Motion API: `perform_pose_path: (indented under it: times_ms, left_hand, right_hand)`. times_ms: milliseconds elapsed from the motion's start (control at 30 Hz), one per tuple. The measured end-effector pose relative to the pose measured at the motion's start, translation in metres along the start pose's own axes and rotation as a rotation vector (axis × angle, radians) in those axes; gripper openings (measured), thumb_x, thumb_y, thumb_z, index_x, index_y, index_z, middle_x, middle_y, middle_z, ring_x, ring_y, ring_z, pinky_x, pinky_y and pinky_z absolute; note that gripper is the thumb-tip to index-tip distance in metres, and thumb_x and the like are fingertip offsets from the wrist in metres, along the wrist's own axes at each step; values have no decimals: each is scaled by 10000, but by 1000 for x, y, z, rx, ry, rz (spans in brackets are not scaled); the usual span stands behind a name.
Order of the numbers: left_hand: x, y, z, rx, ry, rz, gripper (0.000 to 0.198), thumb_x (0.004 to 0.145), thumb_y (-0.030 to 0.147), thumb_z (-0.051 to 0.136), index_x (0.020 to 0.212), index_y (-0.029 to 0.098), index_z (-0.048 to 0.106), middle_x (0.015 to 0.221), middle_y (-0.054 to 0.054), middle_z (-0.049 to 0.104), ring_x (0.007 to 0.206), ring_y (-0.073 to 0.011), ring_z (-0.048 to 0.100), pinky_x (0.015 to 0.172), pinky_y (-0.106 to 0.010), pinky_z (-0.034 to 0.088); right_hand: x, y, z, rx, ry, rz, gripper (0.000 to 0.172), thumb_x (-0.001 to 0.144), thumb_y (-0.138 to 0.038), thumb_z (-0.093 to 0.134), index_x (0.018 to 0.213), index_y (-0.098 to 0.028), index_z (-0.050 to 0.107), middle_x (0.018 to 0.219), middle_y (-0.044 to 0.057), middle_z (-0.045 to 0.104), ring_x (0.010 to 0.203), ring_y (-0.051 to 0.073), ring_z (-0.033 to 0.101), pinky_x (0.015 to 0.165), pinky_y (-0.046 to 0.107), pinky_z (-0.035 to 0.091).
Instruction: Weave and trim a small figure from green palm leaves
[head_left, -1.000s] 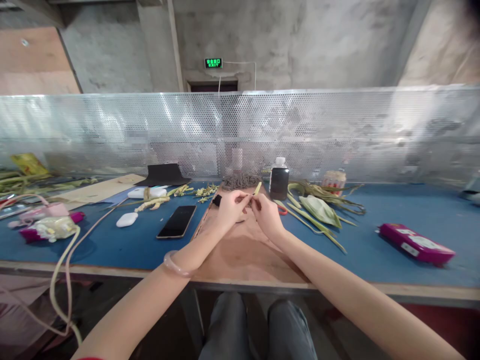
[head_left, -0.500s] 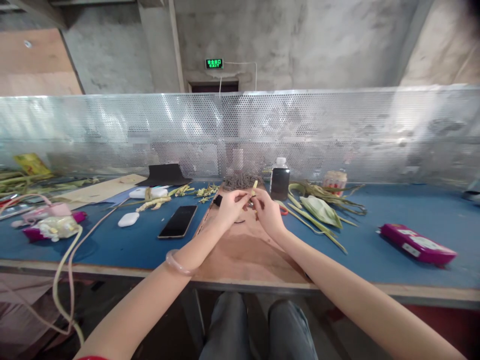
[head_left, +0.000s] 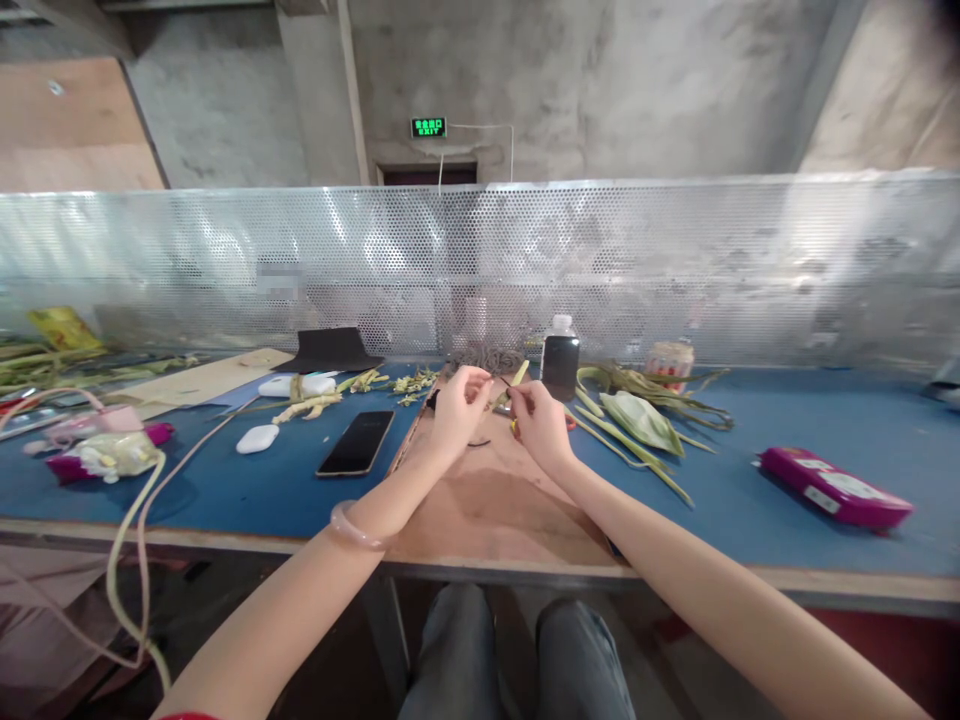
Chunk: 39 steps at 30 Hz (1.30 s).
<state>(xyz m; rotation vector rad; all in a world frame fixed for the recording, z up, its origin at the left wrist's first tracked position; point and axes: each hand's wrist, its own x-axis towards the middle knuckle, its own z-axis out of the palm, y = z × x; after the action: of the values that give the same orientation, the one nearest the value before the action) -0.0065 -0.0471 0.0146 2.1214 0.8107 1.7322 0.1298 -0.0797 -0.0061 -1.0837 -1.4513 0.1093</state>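
My left hand is above the wooden board, thumb and fingertips pinched together; whatever they hold is too small to make out. Just to its right, my right hand pinches a thin dark strand that reaches toward the left fingertips. A pale yellow-green piece of stalk shows beside the right fingertips, and I cannot tell which hand supports it. Behind both hands lies a pile of grey-brown cord-like strands. Orange-handled scissors are partly hidden by my right hand. A short dark strand rests on the wooden board.
Left of the board lie a black phone, a white case and cables. To the right stand a dark-labelled bottle and a jar, near long green leaves and a magenta pack. A perforated metal screen closes the back.
My hands have moved slightly apart, and a thin dark strand now shows between them. The yellow-green stalk has shifted a little right and leans more.
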Motion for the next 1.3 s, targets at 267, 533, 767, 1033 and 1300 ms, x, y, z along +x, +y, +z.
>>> perform_pose_path:
  times_ms: [267,533,767,1033,1300]
  left_hand:
    - [-2,-1,-2,240,-89,284,196,858,224,521,989,205,665,853,-38,569,709,-118,547,657,-251,464]
    - [0,3,-1,126,-150,131,168,827,236,551,909,194,691,868,-43,586,783,-140,577,686,-257,478]
    - [-1,1,-1,89,-133,80,143,808,249,567,829,180,689,813,-38,595,756,-148,578,653,-256,464]
    - [-2,10,-1,119,-70,63,112,786,206,573,812,169,676,767,-26,586,659,-126,543,611,-246,445]
    - [-3,14,0,39,-105,37,136,802,221,559,851,173,677,813,-40,604,740,-141,573,642,-251,461]
  right_hand:
    - [-2,-3,1,33,-45,-8,229,883,-361,412,857,-179,548,558,-20,549,422,108,492,475,217,369]
    - [-2,-5,-1,51,-27,3,278,891,-405,410,856,-175,563,526,-25,533,419,110,487,474,221,372]
    - [-2,-3,-1,68,-61,-8,245,892,-375,411,859,-182,558,585,-21,544,428,102,493,477,220,379]
    - [-3,-2,1,66,-63,-26,237,894,-369,416,879,-180,558,619,-8,568,466,106,503,496,220,391]
    - [-2,-1,0,67,-16,-28,264,899,-401,402,866,-184,548,633,-11,572,461,95,499,484,210,380]
